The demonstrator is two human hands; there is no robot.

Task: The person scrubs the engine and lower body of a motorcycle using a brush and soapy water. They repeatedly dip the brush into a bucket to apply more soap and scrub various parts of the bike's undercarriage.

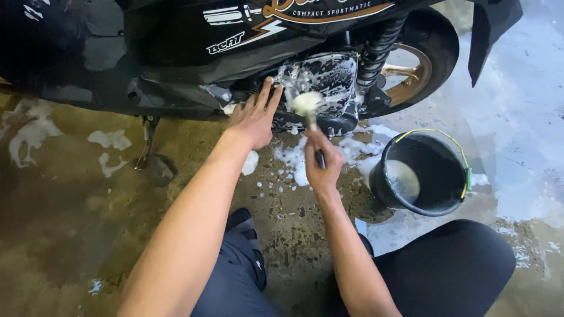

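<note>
Up ahead of my hands sits the soapy engine cover (320,79); my right hand (322,164) grips the brush (307,105) pointing up at it, my left hand (254,117) rests open, closer.

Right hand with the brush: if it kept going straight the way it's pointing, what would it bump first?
Probably the soapy engine cover. The right hand points its brush up at it, and the bristles look about touching already, though depth is hard to judge.
</note>
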